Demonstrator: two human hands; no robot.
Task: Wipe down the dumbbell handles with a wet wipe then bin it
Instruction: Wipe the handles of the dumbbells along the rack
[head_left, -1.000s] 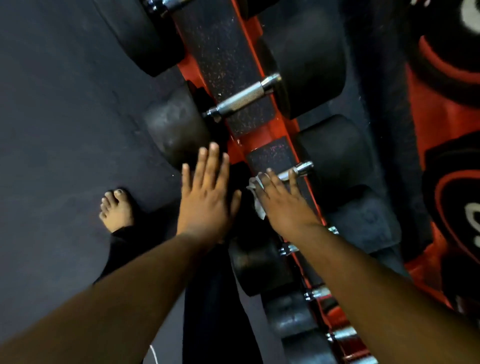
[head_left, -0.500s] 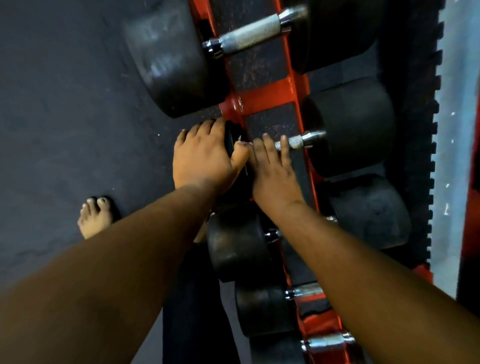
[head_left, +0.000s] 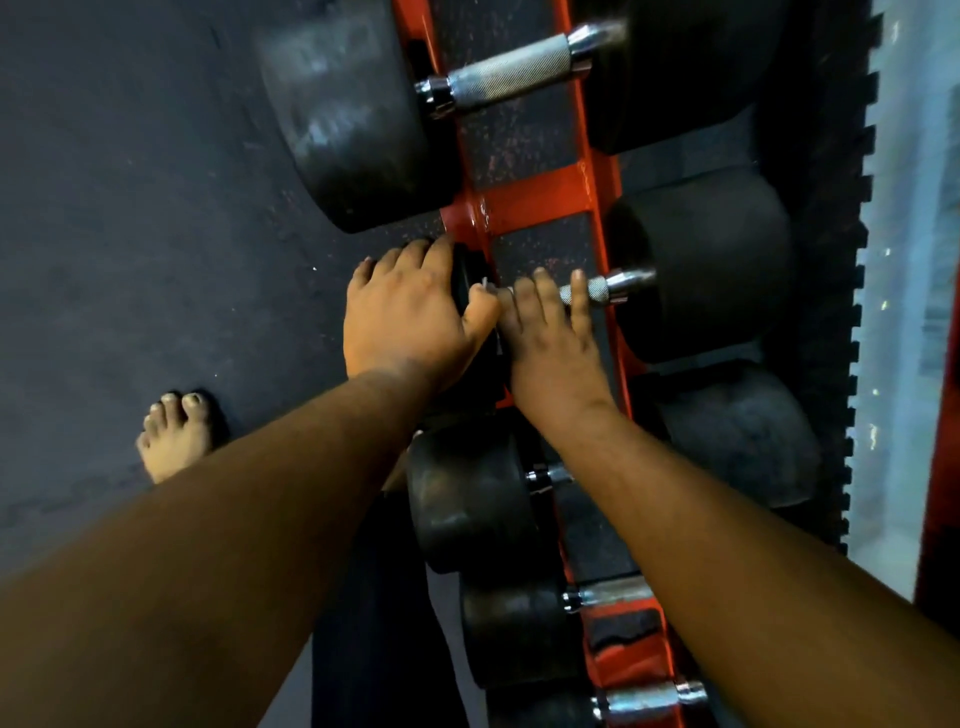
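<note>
A dark rubber floor (head_left: 130, 208) carries a red dumbbell rack (head_left: 540, 195). The right hand (head_left: 550, 338) curls over a knurled dumbbell handle (head_left: 597, 291), the wet wipe (head_left: 485, 286) barely showing beneath; the left hand (head_left: 405, 317) cups the black head. The wipe looks limp; the dumbbell heavy, best left racked.

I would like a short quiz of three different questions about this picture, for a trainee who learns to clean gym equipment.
1. True or false: the right hand lies over a dumbbell handle on the red rack.
2. Multiple choice: the left hand rests on (A) the dark floor, (B) the black end of the same dumbbell, (C) a bin.
3. Fill in: the large dumbbell handle at the top is touched by ___ hand.

Key: 1 true; 2 B; 3 neither.
</note>
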